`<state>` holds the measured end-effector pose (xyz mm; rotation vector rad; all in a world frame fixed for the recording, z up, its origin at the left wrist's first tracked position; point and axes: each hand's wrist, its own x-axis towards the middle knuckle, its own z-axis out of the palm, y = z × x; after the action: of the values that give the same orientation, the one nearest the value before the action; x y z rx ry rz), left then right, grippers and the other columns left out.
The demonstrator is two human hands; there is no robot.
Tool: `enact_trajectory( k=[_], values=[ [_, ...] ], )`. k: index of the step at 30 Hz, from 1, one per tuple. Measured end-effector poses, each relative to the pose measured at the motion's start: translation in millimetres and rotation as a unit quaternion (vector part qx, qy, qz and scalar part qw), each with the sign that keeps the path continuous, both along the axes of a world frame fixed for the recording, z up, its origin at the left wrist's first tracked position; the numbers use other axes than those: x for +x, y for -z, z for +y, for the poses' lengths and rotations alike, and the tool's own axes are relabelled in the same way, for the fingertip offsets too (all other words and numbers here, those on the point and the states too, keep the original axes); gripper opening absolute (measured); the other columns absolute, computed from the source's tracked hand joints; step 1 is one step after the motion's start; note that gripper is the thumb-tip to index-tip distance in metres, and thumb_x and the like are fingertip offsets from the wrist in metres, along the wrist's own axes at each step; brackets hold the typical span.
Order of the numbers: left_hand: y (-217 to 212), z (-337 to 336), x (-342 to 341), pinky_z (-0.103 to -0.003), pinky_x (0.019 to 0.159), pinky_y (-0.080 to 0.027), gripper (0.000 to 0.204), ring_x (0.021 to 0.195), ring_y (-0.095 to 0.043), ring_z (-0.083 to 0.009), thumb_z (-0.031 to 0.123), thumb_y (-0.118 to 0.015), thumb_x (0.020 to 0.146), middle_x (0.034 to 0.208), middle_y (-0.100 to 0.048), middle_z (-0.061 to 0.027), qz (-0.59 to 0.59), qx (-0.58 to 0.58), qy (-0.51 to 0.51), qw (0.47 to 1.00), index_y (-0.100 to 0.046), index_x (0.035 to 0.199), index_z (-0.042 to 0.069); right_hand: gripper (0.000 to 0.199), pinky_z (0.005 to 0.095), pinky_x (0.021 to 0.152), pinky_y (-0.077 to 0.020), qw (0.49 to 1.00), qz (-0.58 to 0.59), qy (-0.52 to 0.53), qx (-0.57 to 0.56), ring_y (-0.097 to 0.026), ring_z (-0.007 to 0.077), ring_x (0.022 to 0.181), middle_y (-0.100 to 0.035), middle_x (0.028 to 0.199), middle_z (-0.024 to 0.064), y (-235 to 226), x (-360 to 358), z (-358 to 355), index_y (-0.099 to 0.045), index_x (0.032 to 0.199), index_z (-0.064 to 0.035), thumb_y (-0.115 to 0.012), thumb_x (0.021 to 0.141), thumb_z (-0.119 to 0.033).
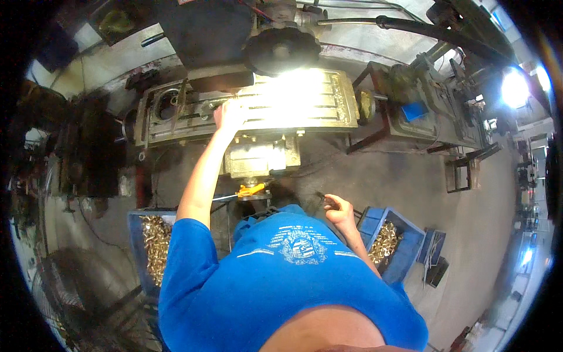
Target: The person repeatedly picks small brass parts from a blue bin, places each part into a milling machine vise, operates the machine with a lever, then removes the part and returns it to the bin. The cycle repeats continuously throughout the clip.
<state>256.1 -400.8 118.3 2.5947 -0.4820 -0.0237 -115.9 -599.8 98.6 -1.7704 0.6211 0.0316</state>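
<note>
Two blue plastic crates serve as the only packaging in view. One blue crate point(138, 246) stands on the floor at the person's left, rectangular and open-topped, filled with small brass-coloured parts. The second blue crate point(404, 249) sits on the floor at the person's right, also rectangular and open, tilted in the view, holding a heap of the same brass-coloured pieces. A small blue rectangular tag or box point(414, 111) lies on the machine frame at upper right; its kind cannot be told. No screens or signs show.
</note>
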Motion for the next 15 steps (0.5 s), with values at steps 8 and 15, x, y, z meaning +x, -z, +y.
enact_trajectory(
  k=[8,15],
  values=[
    [14.9,0.3,-1.1,-0.038,0.065,-0.048,0.020,0.073,-0.064,-0.0269,0.036,-0.060,0.076,0.077,-0.066,-0.0073,-0.044,-0.053,-0.019,0.997,-0.069,0.079,0.019,0.048,0.0265,0.078,-0.0478,0.999,-0.035,-0.001,0.011,-0.060,0.0145,0.086,-0.063,0.099,0.0095,-36.7,15.9,-23.9,-0.057,0.112,0.0005,-0.053,0.064,-0.001],
    [24.7,16.6,-16.0,-0.040,0.059,-0.050,0.053,0.065,-0.064,-0.0294,0.058,-0.061,0.071,0.069,-0.065,-0.0134,0.030,-0.016,-0.131,0.991,-0.066,0.065,0.006,0.055,0.0386,0.095,-0.0393,0.792,-0.328,-0.041,-0.513,-0.055,0.0288,0.107,-0.061,0.110,0.0159,-284.2,24.5,-54.1,-0.058,0.112,0.0025,-0.064,0.063,-0.022]
  ],
)
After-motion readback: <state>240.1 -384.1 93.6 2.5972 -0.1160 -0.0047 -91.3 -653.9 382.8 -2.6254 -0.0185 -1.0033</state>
